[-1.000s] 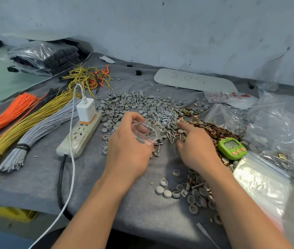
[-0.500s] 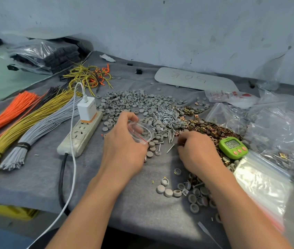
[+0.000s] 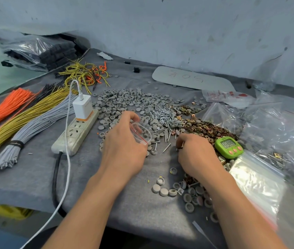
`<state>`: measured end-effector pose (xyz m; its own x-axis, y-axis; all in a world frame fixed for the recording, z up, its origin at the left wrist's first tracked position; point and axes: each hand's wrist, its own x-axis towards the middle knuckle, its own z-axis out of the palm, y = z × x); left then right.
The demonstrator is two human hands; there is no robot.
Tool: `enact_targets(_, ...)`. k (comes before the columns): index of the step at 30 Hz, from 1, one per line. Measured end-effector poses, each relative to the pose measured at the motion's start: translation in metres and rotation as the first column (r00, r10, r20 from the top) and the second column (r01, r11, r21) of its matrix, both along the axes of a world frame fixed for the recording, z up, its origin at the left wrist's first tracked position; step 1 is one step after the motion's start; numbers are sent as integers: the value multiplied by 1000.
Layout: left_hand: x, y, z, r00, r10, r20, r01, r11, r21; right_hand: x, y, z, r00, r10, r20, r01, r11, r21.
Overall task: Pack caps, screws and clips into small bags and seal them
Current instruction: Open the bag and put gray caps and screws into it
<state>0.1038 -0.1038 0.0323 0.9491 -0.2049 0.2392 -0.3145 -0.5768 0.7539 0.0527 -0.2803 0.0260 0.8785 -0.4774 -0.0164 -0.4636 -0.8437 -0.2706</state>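
My left hand (image 3: pixel 124 146) holds a small clear bag (image 3: pixel 141 133) with a red zip strip, its mouth open toward the right. My right hand (image 3: pixel 194 153) lies knuckles up on the grey cloth, fingers curled and pinching small parts I cannot make out. A wide heap of grey caps (image 3: pixel 133 103) spreads beyond both hands. Silver screws (image 3: pixel 164 119) lie in a pile between the hands and the wall. Brass clips (image 3: pixel 207 128) form a heap just right of the screws. More loose caps (image 3: pixel 187 193) sit near my right forearm.
A white power strip (image 3: pixel 76 133) with a charger (image 3: pixel 82 107) lies left of my left hand. Bundles of orange, yellow and grey wires (image 3: pixel 25 123) fill the left side. A green timer (image 3: pixel 229 147) sits by my right hand. Clear plastic bags (image 3: pixel 277 133) pile up at right.
My right hand has drawn back from the screw pile toward me and curled its fingers. My left hand with the bag has stayed almost in place.
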Motion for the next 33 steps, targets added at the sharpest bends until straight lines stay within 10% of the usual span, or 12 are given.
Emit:
enact_targets(17, -5, -8, 2, 1000, -18, 15, 18, 1000, 8, -6, 2, -6, 991, 32, 126, -14, 989, -145)
enact_targets(27, -5, -15, -6, 999, -40, 31, 38, 996, 82, -13, 12, 11, 711, -175, 682, -231, 857, 461)
enact_targets(33, -13, -21, -7, 985, -171, 26, 167, 981, 94, -15, 33, 33, 759, 149, 634, -426, 850, 311)
